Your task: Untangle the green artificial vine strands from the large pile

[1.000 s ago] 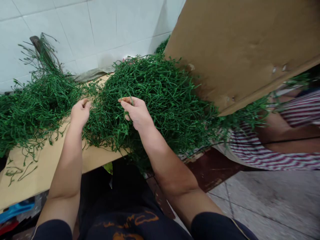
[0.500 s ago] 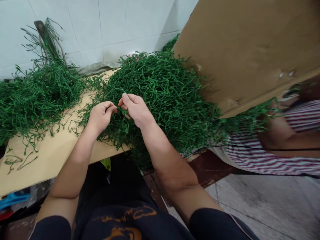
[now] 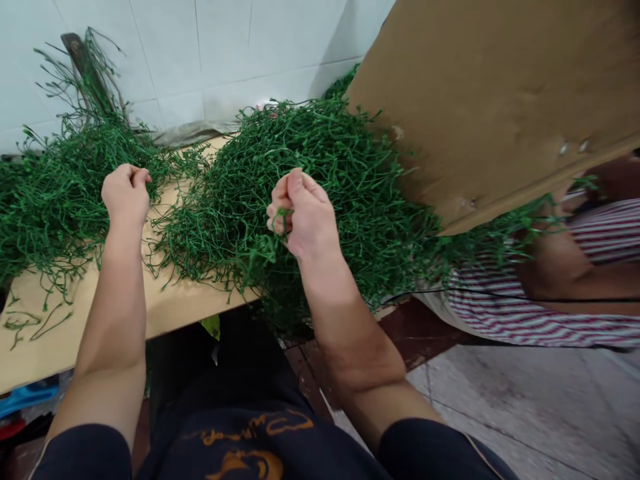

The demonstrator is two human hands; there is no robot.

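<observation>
My right hand is closed above the big heap of thin green stems, its thumb pressed to the curled fingers. A bit of green stem shows inside its palm. Further left, my left hand is pinched shut at the right side of a second heap of green stems. Whatever lies between its fingertips is too small to make out. Both heaps consist of tangled, wiry stems with small knobs at their ends, resting on a tan board.
A large brown cardboard sheet leans at the right, against the big heap. Beyond it sits another person in a striped garment, an arm near more stems. A dark upright stick stands by the tiled wall. A blue object lies lower left.
My hands were together at the front of the big heap. Now they are apart: my left hand has moved left to the other heap, my right slightly right.
</observation>
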